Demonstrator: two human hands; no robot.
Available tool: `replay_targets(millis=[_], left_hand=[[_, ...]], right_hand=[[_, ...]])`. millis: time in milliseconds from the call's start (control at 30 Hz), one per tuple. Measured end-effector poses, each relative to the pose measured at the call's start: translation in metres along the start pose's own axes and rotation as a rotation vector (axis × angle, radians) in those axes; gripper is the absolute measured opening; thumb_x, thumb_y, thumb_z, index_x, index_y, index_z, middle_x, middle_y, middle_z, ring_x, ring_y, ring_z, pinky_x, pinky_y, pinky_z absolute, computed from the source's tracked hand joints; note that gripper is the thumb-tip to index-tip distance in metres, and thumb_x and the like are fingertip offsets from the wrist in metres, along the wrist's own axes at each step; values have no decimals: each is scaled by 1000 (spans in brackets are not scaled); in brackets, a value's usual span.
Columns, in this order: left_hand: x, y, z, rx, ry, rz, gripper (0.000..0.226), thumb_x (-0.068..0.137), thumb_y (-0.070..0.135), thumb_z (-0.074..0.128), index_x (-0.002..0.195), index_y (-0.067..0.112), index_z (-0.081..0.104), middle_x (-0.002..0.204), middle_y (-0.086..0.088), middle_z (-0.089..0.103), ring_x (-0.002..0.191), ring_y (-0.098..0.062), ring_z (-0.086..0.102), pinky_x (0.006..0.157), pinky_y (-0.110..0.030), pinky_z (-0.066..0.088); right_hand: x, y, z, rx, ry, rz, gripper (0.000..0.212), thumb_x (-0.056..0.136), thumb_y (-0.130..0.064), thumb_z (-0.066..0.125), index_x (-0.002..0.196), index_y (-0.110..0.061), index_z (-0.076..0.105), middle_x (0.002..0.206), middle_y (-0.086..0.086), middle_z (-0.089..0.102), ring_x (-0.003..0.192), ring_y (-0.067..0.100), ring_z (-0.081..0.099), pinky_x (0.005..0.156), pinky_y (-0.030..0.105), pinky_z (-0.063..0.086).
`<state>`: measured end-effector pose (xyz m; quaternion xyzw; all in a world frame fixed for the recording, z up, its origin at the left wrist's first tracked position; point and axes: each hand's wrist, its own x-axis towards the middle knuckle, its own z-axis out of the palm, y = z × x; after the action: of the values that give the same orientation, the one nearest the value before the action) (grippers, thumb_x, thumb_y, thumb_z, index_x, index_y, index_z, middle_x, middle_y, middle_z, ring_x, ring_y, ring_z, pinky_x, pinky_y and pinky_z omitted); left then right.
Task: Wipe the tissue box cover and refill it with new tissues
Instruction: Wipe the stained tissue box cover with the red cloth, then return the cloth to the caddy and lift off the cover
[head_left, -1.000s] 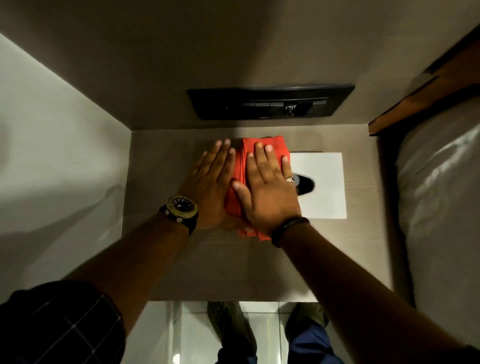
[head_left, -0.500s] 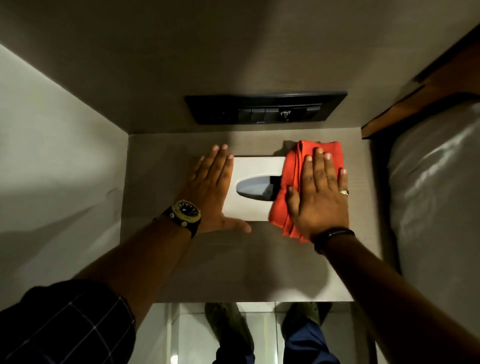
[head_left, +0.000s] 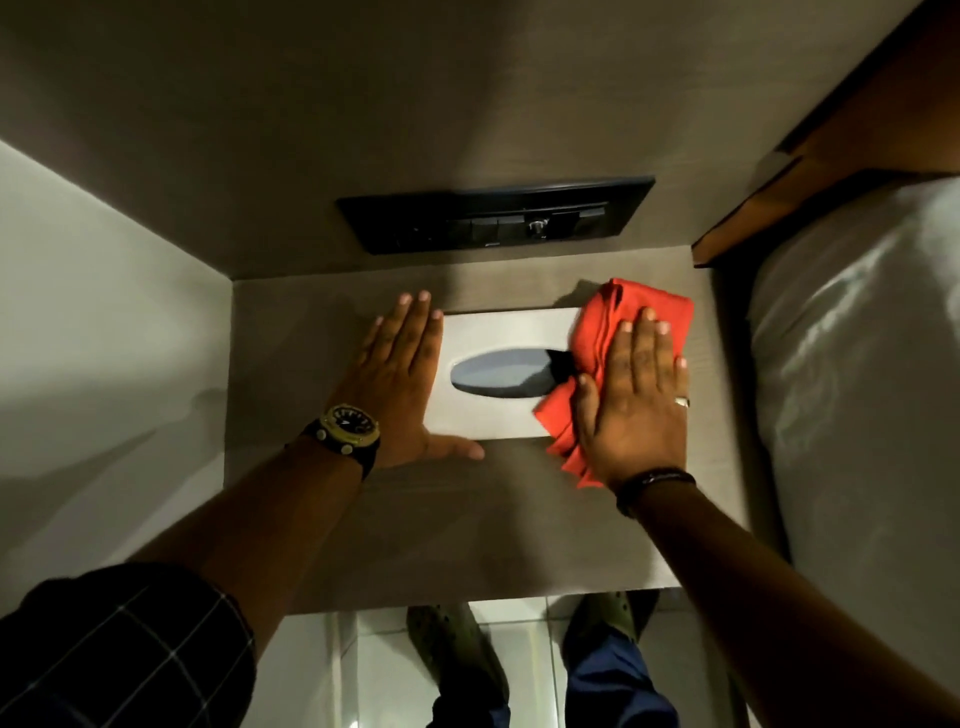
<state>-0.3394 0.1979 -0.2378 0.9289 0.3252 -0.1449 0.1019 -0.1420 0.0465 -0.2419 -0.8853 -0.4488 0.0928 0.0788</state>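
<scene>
Cover (head_left: 498, 332), white, lying flat on the shelf (head_left: 467, 530), a bit toward 12 o'clock of the shelf's middle. Oval slot (head_left: 498, 375) on top, looks grey inside, can't tell what's in there.

Left hand (head_left: 400, 379) at 9 o'clock of the cover, palm down, fingers straight and together, pressed flat along that short edge, fingertips aimed at 12. Thumb sticking out toward 3 along the near edge of the cover, touching or just about. Not wrapped around anything, just bracing. Watch (head_left: 349, 428) on that wrist, checked sleeve (head_left: 124, 649) lower down at 7 o'clock.

Right hand (head_left: 631, 400) at 3 o'clock of the cover, also flat, fingers close together, pushing down on the cloth (head_left: 597, 322). Red cloth, bunched, draped over the right end of the cover and spilling onto the shelf at 5 o'clock of it. Covers the right tip of the slot. Ring (head_left: 682, 401) on one finger, dark band (head_left: 655, 479) at the wrist.

Black switch panel (head_left: 493, 215) on the wall at 12 o'clock. Bedding (head_left: 857, 389) off at 3 o'clock past the shelf edge. Feet on tiled floor down at 6.
</scene>
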Motion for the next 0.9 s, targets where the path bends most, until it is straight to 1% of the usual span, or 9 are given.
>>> replay_targets(millis=[100,267,400,500,567,667,733,800,900], left_hand=[[1,-1,6,8,18,-3,147,49,104,28,151,4,-8,160,-15,-13,147,-29,-17,116,-43,-10],[0,0,5,25,3,-2,147,48,104,25,150,3,-10,160,-17,-14,148,-32,-15,119,-47,-3],[-1,2,-6,43,-60,-22,147,46,104,21,147,5,-22,153,-14,-32,144,-29,-26,117,-44,-13],[-6,12,-20,7,-98,-27,144,49,102,19,148,5,-19,156,-17,-28,143,-29,-26,116,-44,-14],[-6,29,-33,-14,-80,-7,139,52,100,17,148,5,-18,156,-16,-27,144,-28,-25,116,-43,-13],[5,63,-64,-42,-17,72,132,57,98,18,146,8,-21,156,-12,-27,146,-29,-21,118,-44,-8],[18,94,-90,-64,44,129,130,59,98,17,146,9,-20,157,-10,-23,147,-28,-19,119,-45,-4],[34,127,-117,-40,116,191,127,65,95,19,150,4,-7,159,-15,-10,148,-31,-7,120,-48,5],[56,188,-154,13,223,349,120,74,88,29,148,-6,19,157,-26,17,146,-40,16,116,-54,22]], right_hand=[[6,-5,4,77,54,138,66,95,-33,36,150,1,20,159,22,14,148,37,12,120,51,11],[8,-8,3,84,62,56,60,96,-25,42,148,1,27,158,23,18,147,36,15,122,46,9],[8,-8,-12,413,156,163,50,95,-15,43,142,0,40,152,21,35,142,34,32,118,37,24],[4,-4,-40,710,305,348,45,91,-15,40,131,0,53,129,21,60,118,33,57,97,29,38],[1,3,-67,885,394,507,43,88,-20,39,119,-2,61,110,19,69,100,31,63,83,25,43],[-5,18,-116,1123,459,644,41,85,-21,38,107,1,64,91,12,67,82,25,60,80,37,47],[-11,35,-155,1213,509,648,38,87,-18,38,107,1,64,86,6,63,77,17,54,76,39,46],[-20,54,-195,1236,575,622,30,91,-14,38,101,-3,64,83,2,62,75,11,52,71,33,44],[-35,91,-257,1124,711,601,21,95,-9,41,93,-6,61,72,-7,54,64,-6,50,66,9,39]])
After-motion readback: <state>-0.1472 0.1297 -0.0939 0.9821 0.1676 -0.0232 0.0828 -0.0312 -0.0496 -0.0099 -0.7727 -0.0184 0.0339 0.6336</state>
